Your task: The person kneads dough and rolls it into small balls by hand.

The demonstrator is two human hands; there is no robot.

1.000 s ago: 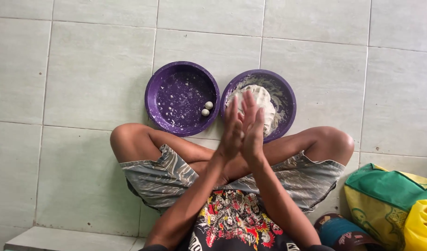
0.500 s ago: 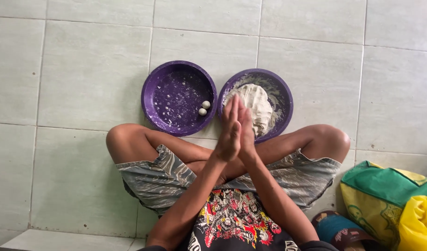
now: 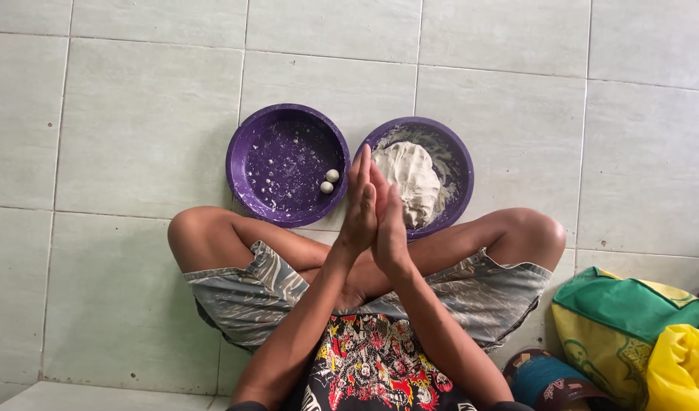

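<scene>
**Palms pressed together over two purple bowls**

We sit cross-legged on a pale tiled floor (image 3: 136, 137), looking down at our own knees. Our left hand (image 3: 360, 205) and right hand (image 3: 390, 221) are pressed flat palm to palm, fingers straight and close together, pointing away from us; whether anything lies between the palms we cannot tell. The hands hang above the gap between two purple bowls set side by side on the floor, just beyond our shins. The left bowl (image 3: 247, 164) is dusted with white specks and holds two small white dough balls (image 3: 329, 181) near its right wall, touching or nearly so. The right bowl (image 3: 460, 164) holds a large lump of white dough (image 3: 410, 179), partly hidden behind our fingertips. To the near right lies a green and yellow bag (image 3: 631, 327).
</scene>
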